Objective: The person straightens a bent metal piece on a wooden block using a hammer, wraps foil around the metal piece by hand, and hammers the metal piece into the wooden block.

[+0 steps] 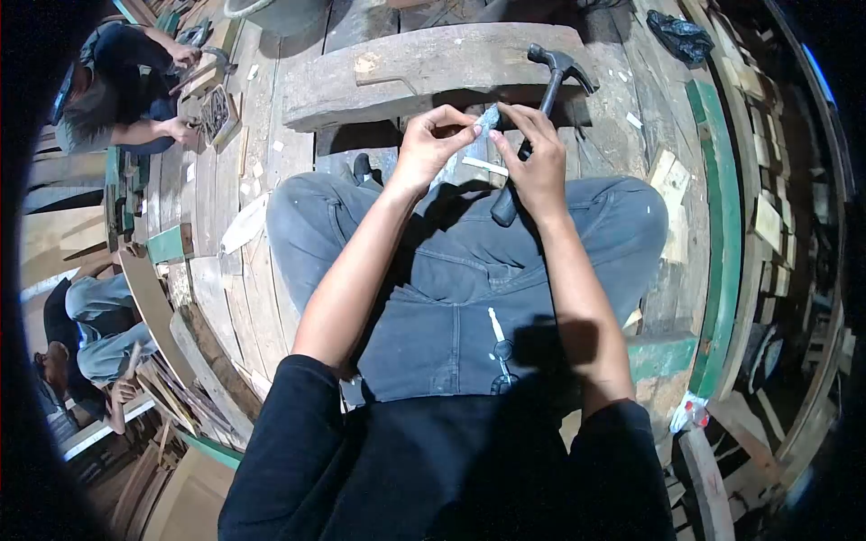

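Note:
Both hands meet above my lap, in front of a thick wooden beam (442, 68). Between their fingertips is a small grey-blue piece (488, 120) that looks crumpled; its kind is unclear. My left hand (435, 142) pinches it from the left with thumb and forefinger. On the other side, my right hand (538, 158) has its thumb and curled fingers closed at the same piece. Just below the fingers is a short white strip (485, 166), and I cannot tell whether the right hand holds it. A claw hammer (554, 72) leans with its head at the beam, its handle partly behind my right hand.
A bent metal rod (388, 81) lies on the beam. A black plastic bag (679, 38) is at the back right, near a green-painted timber (717, 243). At left, one person works beside a wooden box (216, 117) of small pieces; another person (99, 334) sits lower down. A bucket (275, 13) stands behind.

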`<state>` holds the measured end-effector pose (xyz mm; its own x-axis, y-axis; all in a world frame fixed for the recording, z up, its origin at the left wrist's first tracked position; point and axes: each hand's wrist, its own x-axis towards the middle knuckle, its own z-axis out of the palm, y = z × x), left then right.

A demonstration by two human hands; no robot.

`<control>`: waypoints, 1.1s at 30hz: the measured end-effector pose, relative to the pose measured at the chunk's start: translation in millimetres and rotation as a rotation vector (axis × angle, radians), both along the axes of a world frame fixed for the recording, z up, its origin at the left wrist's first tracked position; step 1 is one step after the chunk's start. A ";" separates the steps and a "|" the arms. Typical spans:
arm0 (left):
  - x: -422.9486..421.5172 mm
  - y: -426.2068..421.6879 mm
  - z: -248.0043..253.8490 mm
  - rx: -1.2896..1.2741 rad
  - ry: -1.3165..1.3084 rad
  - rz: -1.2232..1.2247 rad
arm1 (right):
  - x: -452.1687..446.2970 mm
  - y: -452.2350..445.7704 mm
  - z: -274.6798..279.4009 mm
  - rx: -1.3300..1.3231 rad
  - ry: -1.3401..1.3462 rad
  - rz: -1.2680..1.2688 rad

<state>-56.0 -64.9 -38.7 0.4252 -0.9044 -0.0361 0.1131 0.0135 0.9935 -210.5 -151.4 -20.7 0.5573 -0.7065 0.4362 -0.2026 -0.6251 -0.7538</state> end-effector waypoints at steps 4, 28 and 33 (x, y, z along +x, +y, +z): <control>0.6 0.9 0.4 -0.006 0.065 -0.027 | 1.7 0.3 -2.9 0.015 0.002 0.012; 4.6 3.6 -2.9 0.071 0.077 -0.089 | -1.5 -2.9 -3.5 0.181 0.126 0.109; 6.7 3.1 -6.9 0.066 -0.053 -0.093 | -2.3 -4.4 -12.4 0.125 0.107 0.116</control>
